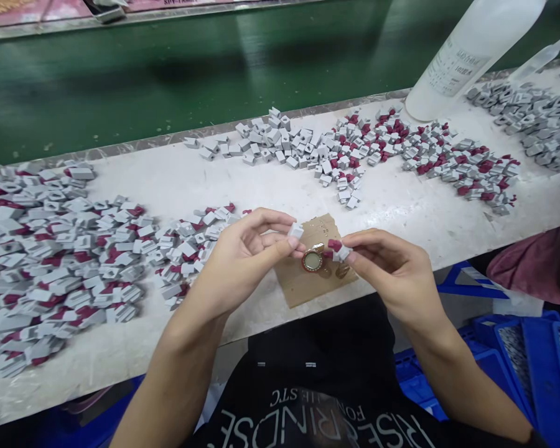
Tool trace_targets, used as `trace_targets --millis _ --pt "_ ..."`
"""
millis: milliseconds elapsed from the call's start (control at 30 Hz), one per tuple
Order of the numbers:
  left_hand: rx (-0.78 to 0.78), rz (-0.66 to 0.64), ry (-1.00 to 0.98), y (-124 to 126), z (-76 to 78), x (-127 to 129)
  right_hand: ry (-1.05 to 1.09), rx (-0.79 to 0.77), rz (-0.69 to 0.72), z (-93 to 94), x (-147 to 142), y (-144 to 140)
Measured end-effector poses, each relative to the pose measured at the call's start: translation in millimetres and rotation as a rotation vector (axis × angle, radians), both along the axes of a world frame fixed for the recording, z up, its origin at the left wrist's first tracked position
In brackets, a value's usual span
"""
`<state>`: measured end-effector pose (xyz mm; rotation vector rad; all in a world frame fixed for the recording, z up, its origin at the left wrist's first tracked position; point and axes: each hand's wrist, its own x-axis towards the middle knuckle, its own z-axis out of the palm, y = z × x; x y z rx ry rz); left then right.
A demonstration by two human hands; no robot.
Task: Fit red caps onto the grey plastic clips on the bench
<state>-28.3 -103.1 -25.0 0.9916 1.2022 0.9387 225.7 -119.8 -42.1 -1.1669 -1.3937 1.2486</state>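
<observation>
Between the thumb and fingers of my left hand (pixel 256 252) is a small light-grey plastic block (pixel 295 231). My right hand (pixel 389 264) pinches a small grey and maroon plastic piece (pixel 340 250), its maroon part turned toward my left hand. The two pieces are apart. Below and between my hands, a small round dish with a reddish rim (pixel 312 261) sits on a piece of brown cardboard (pixel 303 287). Wet-looking drops or spots (pixel 324 227) show on the cardboard; what they are I cannot tell.
Grey and maroon pieces lie in a large pile (pixel 65 261) at the left. Loose grey blocks (pixel 280 140) and more mixed pieces (pixel 466 163) spread along the back. A white bottle (pixel 471 59) stands behind them, near darker grey parts (pixel 541 121). Blue crates (pixel 536 373) are below right.
</observation>
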Motion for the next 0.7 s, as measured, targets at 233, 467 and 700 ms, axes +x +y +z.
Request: trace_targets --millis 233,467,700 --pt "0.098 0.012 -0.093 -4 -0.8 29 0.138 -0.029 -0.105 -3.9 -1 3" --pt "0.086 -0.035 -0.186 -2 -3.8 39 0.084 0.032 -0.133 1.7 -5 2" --pt "0.096 -0.068 -0.168 -4 -6.8 39 0.087 0.037 -0.063 6.6 -4 3"
